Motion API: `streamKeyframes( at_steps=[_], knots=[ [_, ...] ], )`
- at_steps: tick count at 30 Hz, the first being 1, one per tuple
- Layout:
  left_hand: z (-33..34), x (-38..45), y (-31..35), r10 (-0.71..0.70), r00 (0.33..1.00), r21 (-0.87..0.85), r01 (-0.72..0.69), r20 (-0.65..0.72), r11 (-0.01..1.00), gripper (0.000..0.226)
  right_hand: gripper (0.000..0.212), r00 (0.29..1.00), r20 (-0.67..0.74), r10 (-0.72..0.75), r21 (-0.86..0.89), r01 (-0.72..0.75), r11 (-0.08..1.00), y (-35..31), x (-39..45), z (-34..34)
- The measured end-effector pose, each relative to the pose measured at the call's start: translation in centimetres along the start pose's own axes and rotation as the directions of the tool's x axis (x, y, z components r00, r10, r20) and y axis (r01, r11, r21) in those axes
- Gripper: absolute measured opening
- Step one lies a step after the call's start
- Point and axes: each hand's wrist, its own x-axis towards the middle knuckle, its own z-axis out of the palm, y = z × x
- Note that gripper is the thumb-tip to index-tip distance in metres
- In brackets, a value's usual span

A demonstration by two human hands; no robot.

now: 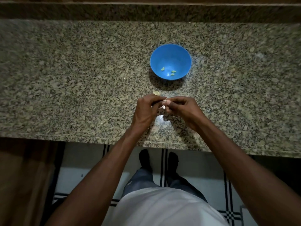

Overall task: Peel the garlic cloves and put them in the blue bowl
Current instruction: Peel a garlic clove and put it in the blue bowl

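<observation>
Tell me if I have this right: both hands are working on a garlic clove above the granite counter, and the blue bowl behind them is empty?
Not quite. The head view shows the blue bowl already holds a few peeled cloves. The rest stands: the left hand and right hand pinch a garlic clove above the granite counter.

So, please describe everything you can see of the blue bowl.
The blue bowl is round, smooth and looks like plastic. It stands upright on the speckled granite counter, beyond both hands, and nothing touches it from outside. Three small pale garlic cloves lie near the bottom, toward the near side; a small glint shows beside them. Its shadow falls on the counter toward the person.
</observation>
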Motion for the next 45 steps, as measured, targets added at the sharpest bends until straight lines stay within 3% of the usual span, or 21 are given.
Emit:
streamKeyframes(
  at_steps=[3,6,8,10,13,18,24,29,33,36,42,45],
  knots=[
    [0.0,0.0,-0.6,0.192,0.981,0.192,-0.191,0.014,0.963,0.023,0.017,0.999,-0.019,-0.029,-0.044,0.028,0.999,0.0,0.2,0.4],
    [0.2,-0.3,-1.4,0.241,0.97,0.284,-0.227,-0.018,0.932,0.018,0.018,0.997,-0.038,-0.065,-0.084,0.061,0.995,0.3,0.6,0.7],
    [0.7,-0.6,-1.0,0.178,0.979,0.221,-0.153,-0.096,0.963,0.015,0.021,0.997,-0.039,-0.063,-0.057,0.061,0.997,0.3,0.7,0.9],
    [1.2,-0.6,-0.2,0.018,0.984,0.068,-0.007,-0.177,0.998,0.014,0.024,0.997,-0.045,-0.059,-0.008,0.059,0.998,0.3,0.8,0.9],
    [2.0,-0.8,0.1,-0.219,0.964,-0.148,0.197,-0.15,0.969,0.008,0.024,0.998,-0.03,-0.051,0.012,0.051,0.999,0.3,0.8,0.5],
    [1.7,-0.6,0.1,-0.329,0.943,-0.235,0.306,-0.06,0.922,0.01,0.022,0.996,-0.04,-0.081,-0.028,0.08,0.996,0.5,0.5,0.5],
    [1.4,0.0,0.1,-0.438,0.899,-0.287,0.423,0.011,0.86,0.019,0.011,0.969,-0.086,-0.23,-0.339,0.189,0.922,0.5,0.3,1.2],
    [1.7,-0.5,-0.5,-0.486,0.872,-0.442,0.461,0.063,0.77,0.023,0.008,0.962,-0.141,-0.232,-0.381,0.163,0.91,1.0,0.3,1.7],
    [2.3,-0.9,-0.6,-0.588,0.797,-0.628,0.53,0.139,0.569,0.022,0.007,0.973,-0.152,-0.176,-0.349,0.114,0.93,1.5,0.8,1.2],
    [2.1,-0.7,-0.6,-0.607,0.777,-0.694,0.531,0.169,0.486,0.017,0.01,0.985,-0.105,-0.138,-0.369,0.091,0.925,1.8,0.8,0.7],
    [1.1,-1.0,-0.7,-0.57,0.811,-0.696,0.485,0.132,0.529,0.018,0.021,0.991,-0.042,-0.128,-0.55,0.084,0.831,1.5,0.9,0.2],
    [1.0,-1.3,-1.1,-0.545,0.834,-0.668,0.455,0.087,0.589,0.014,0.006,0.981,-0.1,-0.166,-0.53,0.089,0.843,1.4,0.5,0.1]
  ],
)
